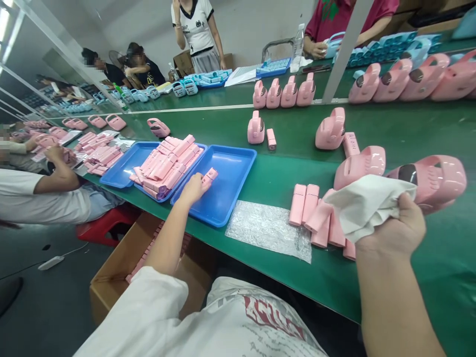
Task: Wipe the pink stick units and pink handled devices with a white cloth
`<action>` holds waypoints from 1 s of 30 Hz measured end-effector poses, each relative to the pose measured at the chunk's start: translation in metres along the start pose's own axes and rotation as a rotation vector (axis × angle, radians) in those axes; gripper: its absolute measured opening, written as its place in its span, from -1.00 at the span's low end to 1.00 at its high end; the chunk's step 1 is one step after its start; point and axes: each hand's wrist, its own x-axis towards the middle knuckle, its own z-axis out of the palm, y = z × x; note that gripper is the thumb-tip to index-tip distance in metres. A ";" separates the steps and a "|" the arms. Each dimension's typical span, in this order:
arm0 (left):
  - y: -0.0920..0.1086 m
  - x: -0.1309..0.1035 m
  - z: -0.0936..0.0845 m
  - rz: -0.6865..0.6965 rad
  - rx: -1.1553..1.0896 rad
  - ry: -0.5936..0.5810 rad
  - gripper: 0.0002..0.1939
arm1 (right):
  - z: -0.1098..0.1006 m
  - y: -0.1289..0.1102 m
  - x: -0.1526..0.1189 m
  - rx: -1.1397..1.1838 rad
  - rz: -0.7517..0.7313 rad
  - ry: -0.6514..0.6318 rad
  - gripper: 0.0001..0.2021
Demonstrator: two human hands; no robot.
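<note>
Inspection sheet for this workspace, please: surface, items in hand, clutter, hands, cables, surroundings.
Surface: smooth green bench top.
Items in hand: oblong pink plastic piece; crumpled white cloth.
Clutter: shallow blue plastic tray heaped with pink pieces; clear bubble-textured plastic sheet; loose group of oblong pink pieces at the sheet's right end; rounded pink plastic housings with loop handles.
Hands: left hand grips the pink piece over a second blue plastic tray, contact unclear; right hand holds the cloth near the housings.
Cables: thin pale cord and white oblong block on the floor, left.
Surroundings: open brown cardboard box below the bench edge; red plastic stool; seated co-worker in white top; other people across the bench.
</note>
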 end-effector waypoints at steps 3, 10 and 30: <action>0.027 -0.026 -0.009 0.189 -0.068 0.052 -0.58 | 0.002 0.005 0.005 -0.009 -0.011 0.066 -0.67; 0.102 -0.039 -0.036 0.593 0.313 -0.032 -0.69 | 0.001 0.008 0.008 0.009 0.023 0.066 -0.73; 0.213 0.029 -0.032 0.678 0.625 -0.329 -0.61 | -0.003 0.005 0.009 -0.045 -0.023 0.017 -0.71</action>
